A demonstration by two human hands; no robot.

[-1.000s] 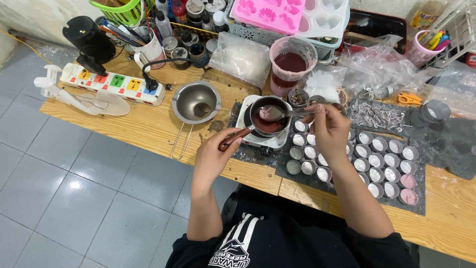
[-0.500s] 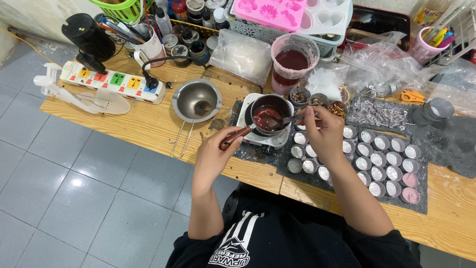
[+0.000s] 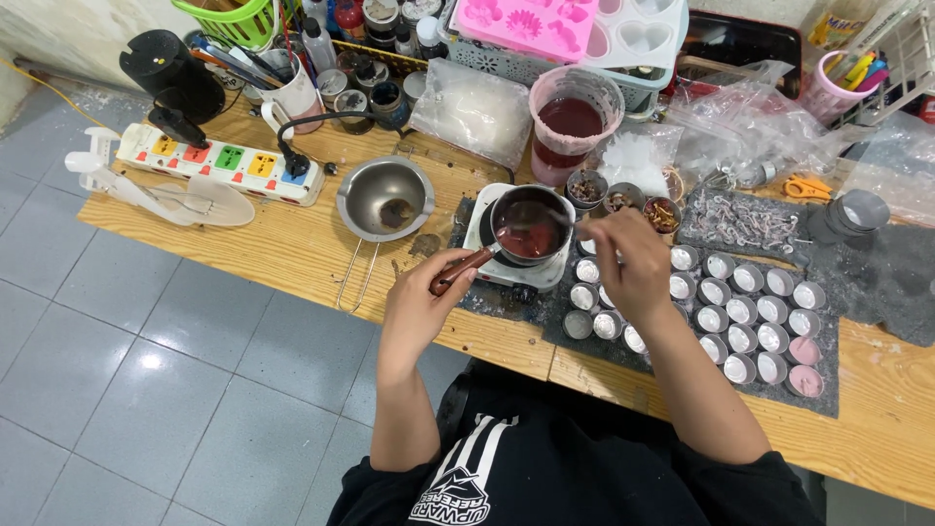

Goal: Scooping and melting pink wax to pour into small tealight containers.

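A small saucepan (image 3: 527,230) with dark red liquid sits on a white hot plate (image 3: 514,269) near the front of the wooden table (image 3: 292,248). My left hand (image 3: 421,304) grips the pan's brown wooden handle (image 3: 464,269). Above the pan's right rim, my right hand (image 3: 633,265) holds a spoon (image 3: 538,228) whose bowl dips into the red liquid. Rows of small round metal cups (image 3: 750,312) lie on a grey mat just right of the hot plate; a few at the far right hold pink fill.
An empty steel bowl with wire handle (image 3: 385,200) stands left of the hot plate. A power strip (image 3: 219,161) lies further left. Behind are a pink tub of red liquid (image 3: 573,122), plastic bags (image 3: 477,107), pink moulds (image 3: 531,21) and small jars (image 3: 365,83).
My right hand has shifted slightly left and down over the pan, moving the spoon in the red liquid. My left hand keeps its hold on the handle.
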